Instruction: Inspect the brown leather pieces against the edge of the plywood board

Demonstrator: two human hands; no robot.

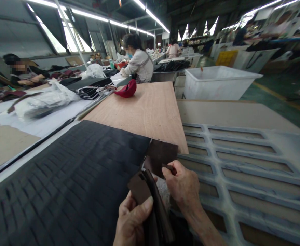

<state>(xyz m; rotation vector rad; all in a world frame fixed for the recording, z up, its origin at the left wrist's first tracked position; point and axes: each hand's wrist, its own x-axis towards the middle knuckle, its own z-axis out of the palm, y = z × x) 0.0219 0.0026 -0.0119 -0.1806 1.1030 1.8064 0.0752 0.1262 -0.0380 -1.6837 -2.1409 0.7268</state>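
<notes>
My left hand (134,215) grips a bundle of dark brown strips (141,188), thumb on top, near the bottom centre of the head view. The strips fan apart at their upper ends. To its right, my right hand (183,184) pinches one small dark brown piece (168,167) between thumb and fingers. Beneath that piece lies a flat dark brown sheet (161,153), at the corner of a black sheet (70,171) with rows of slit-like marks. My hands partly cover the brown sheet's near side.
A slotted grey frame (219,164) lies to the right. Ahead is a wooden board (150,106) with a red cloth item (126,89) on it. A white bin (216,82) stands beyond. Plastic-wrapped goods (44,102) lie left. A co-worker (141,63) sits ahead.
</notes>
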